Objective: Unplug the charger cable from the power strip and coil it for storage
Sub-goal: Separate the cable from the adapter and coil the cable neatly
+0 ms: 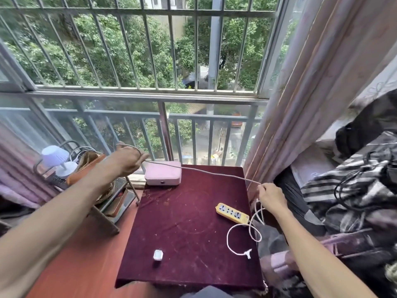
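A white charger cable (206,172) stretches taut over the dark red tabletop (182,222) between my two hands. My left hand (126,160) holds one stretch of it up at the back left, with a loop over the fingers. My right hand (271,197) pinches it near the table's right edge. From there the cable hangs down, loops on the table and ends in a white connector (248,253). The yellow power strip (233,212) lies just left of my right hand with nothing plugged in. A small white charger block (158,254) stands alone near the front.
A pink box (163,175) sits at the table's back edge. Left of the table stands a rack with books and a small white lamp (56,159). Clothes and black cords are piled at the right (354,190). Barred windows and curtains close the back.
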`<state>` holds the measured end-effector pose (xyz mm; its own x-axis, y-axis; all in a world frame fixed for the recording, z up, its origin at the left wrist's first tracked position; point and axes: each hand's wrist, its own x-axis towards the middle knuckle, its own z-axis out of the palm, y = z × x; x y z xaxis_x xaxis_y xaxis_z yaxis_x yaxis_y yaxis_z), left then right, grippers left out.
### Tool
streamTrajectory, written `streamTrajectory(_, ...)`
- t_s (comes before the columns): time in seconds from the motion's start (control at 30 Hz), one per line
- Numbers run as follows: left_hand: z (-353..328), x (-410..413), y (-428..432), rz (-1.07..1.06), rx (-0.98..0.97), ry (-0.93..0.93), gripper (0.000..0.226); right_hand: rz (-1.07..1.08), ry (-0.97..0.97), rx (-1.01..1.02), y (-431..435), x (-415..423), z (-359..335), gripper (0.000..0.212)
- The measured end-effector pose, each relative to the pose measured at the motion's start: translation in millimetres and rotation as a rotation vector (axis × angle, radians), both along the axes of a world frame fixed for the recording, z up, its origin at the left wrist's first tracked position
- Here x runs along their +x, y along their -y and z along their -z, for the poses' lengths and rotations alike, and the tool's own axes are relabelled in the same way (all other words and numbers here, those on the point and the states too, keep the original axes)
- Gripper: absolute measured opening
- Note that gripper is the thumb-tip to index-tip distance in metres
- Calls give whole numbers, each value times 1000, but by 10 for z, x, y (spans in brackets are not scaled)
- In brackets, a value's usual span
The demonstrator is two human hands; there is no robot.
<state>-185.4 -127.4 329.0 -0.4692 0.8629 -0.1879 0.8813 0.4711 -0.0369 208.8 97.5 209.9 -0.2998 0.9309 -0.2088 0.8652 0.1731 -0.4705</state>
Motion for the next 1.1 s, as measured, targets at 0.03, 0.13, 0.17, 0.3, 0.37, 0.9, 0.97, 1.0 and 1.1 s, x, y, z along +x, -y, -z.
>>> streamTrajectory(0.03,24,31,1,-41,15,-2,59,3,21,6,-8,-24,-9,38)
streamTrajectory(0.13,109,326,-86,-168,167,263,53,-96,-124,-101,-33,-258,-107,42)
streamTrajectory(0.17,134,482,-134,-205,268,448,54,-142,-204,-169,-20,-372,-171,45)
streamTrajectory(0.3,278,1095,-431,-148,410,804,53,-337,-334,-175,173,-766,-468,49)
streamTrajectory(0.37,323,1345,-556,-82,421,927,56,-448,-286,-114,290,-886,-559,47)
streamTrajectory(0.9,303,1584,-899,-139,768,1049,32,-413,-564,-227,632,-794,-75,30)
streamTrajectory(0.97,204,1441,-881,-189,832,1027,30,-118,-652,-308,654,-677,221,17)
streamTrajectory(1.0,135,1327,-872,-229,880,1000,29,32,-631,-364,656,-564,392,16)
streamTrajectory(1.1,-157,820,-848,-364,1072,930,26,411,-563,-540,680,-46,885,20)
